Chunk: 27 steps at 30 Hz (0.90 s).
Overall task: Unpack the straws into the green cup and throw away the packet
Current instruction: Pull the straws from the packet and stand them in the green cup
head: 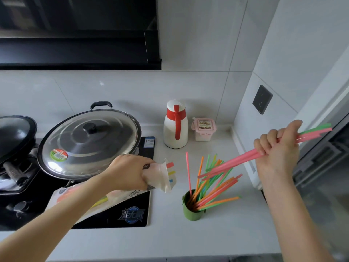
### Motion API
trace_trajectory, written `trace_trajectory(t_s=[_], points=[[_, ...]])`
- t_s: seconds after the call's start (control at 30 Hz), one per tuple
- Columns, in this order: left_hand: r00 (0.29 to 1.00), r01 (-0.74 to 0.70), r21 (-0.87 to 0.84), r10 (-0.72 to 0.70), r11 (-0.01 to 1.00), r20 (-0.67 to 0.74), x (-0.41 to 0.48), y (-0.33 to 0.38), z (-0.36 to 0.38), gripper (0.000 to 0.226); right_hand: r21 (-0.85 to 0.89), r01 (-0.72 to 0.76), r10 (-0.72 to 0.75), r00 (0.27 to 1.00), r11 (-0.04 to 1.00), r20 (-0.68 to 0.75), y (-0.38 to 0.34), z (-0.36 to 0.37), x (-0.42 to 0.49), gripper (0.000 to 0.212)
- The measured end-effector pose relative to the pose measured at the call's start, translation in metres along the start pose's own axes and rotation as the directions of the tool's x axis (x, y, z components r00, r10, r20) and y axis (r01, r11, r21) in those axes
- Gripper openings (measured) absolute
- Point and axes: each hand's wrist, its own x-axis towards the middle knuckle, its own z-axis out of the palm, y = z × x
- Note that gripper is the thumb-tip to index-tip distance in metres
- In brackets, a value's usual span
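Straws (213, 188) in pink, orange, green and yellow fan out of the green cup (191, 212), which stands upright on the pale countertop (170, 241) just right of the black hob (130, 210). Most of them lean toward two o'clock from the cup's mouth; one pink straw stands almost straight up at its left rim.

The person's right hand (277, 148) is raised at about two o'clock from the cup, fist closed around a bundle of pink and green straws (236, 161). The bundle slants down toward eight o'clock, its lower ends hanging among the tips of the straws in the cup, its upper ends poking out past the thumb.

The left hand (128, 173) is at about ten o'clock from the cup, closed around the neck of the clear plastic packet (158, 176). The packet's open mouth points toward the cup, and its long body runs back under the forearm over the hob. A few straws show inside it, a yellow one among them.

On the hob a lidded steel wok (88, 142) sits at the left hand's eleven o'clock, with a dark pan (15, 135) beside it at the frame's left edge. Near the back wall stands a white jug with a red handle (175, 125), and a small pink-lidded container (204, 129) just to its right.
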Motion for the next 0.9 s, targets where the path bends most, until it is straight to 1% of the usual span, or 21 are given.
trace_trajectory(t_s=[0.1, 0.2, 0.27, 0.37, 0.47, 0.53, 0.57, 0.6, 0.63, 0.67, 0.73, 0.77, 0.8, 0.83, 0.9], points=[[1.0, 0.002, 0.006, -0.002, 1.0, -0.002, -0.001, -0.003, 0.002, 0.051, -0.11, 0.028, -0.017, 0.994, 0.994, 0.105, 0.031, -0.002, -0.017, 0.052], [1.0, -0.001, 0.014, 0.001, 1.0, -0.018, -0.001, -0.006, 0.004, 0.052, -0.302, 0.025, 0.048, 0.972, 0.953, 0.229, 0.072, -0.008, -0.036, 0.046], [1.0, -0.001, 0.016, 0.002, 1.0, -0.03, -0.001, -0.009, 0.006, 0.051, -0.405, 0.048, 0.075, 0.956, 0.913, 0.283, 0.097, -0.012, -0.045, 0.043], [0.999, -0.007, 0.013, 0.007, 1.0, -0.054, -0.001, -0.013, 0.009, 0.051, -0.514, 0.057, 0.096, 0.959, 0.856, 0.266, 0.126, -0.013, -0.049, 0.043], [0.998, -0.011, -0.003, 0.011, 1.0, -0.064, -0.001, -0.014, 0.011, 0.052, -0.535, 0.006, 0.142, 0.962, 0.845, 0.234, 0.149, -0.017, -0.054, 0.044], [0.997, -0.019, -0.011, 0.018, 1.0, -0.069, 0.0, -0.013, 0.011, 0.053, -0.607, -0.019, 0.2, 0.952, 0.794, 0.232, 0.159, -0.026, -0.056, 0.045], [0.997, -0.024, -0.011, 0.023, 1.0, -0.075, 0.001, -0.013, 0.01, 0.053, -0.63, -0.042, 0.235, 0.945, 0.775, 0.226, 0.161, -0.029, -0.057, 0.041], [0.996, -0.03, -0.006, 0.03, 1.0, -0.078, 0.002, -0.013, 0.01, 0.053, -0.627, -0.068, 0.257, 0.942, 0.776, 0.216, 0.161, -0.032, -0.056, 0.034], [0.996, -0.038, -0.002, 0.037, 0.999, -0.079, 0.003, -0.012, 0.01, 0.053, -0.596, -0.09, 0.26, 0.943, 0.798, 0.207, 0.157, -0.033, -0.054, 0.026], [0.996, -0.047, 0.004, 0.048, 0.999, -0.077, 0.004, -0.012, 0.01, 0.053, -0.529, -0.108, 0.248, 0.948, 0.841, 0.2, 0.153, -0.032, -0.05, 0.018], [0.995, -0.069, 0.019, 0.07, 0.997, -0.068, 0.006, -0.01, 0.01, 0.052, -0.421, -0.084, 0.178, 0.966, 0.903, 0.188, 0.141, -0.028, -0.041, 0.014], [0.995, -0.076, 0.023, 0.077, 0.997, -0.065, 0.007, -0.009, 0.009, 0.05, -0.439, -0.047, 0.14, 0.973, 0.897, 0.183, 0.136, -0.025, -0.037, 0.011], [0.995, -0.081, 0.028, 0.083, 0.996, -0.062, 0.008, -0.007, 0.008, 0.049, -0.516, -0.01, 0.122, 0.975, 0.856, 0.184, 0.133, -0.023, -0.034, 0.009], [0.994, -0.088, 0.036, 0.09, 0.996, -0.062, 0.01, -0.006, 0.006, 0.048, -0.635, 0.026, 0.136, 0.969, 0.772, 0.205, 0.131, -0.021, -0.03, 0.014], [0.992, -0.105, 0.063, 0.109, 0.993, -0.068, 0.013, -0.003, -0.001, 0.046, -0.854, 0.087, 0.242, 0.94, 0.513, 0.241, 0.125, -0.019, -0.021, 0.03]])
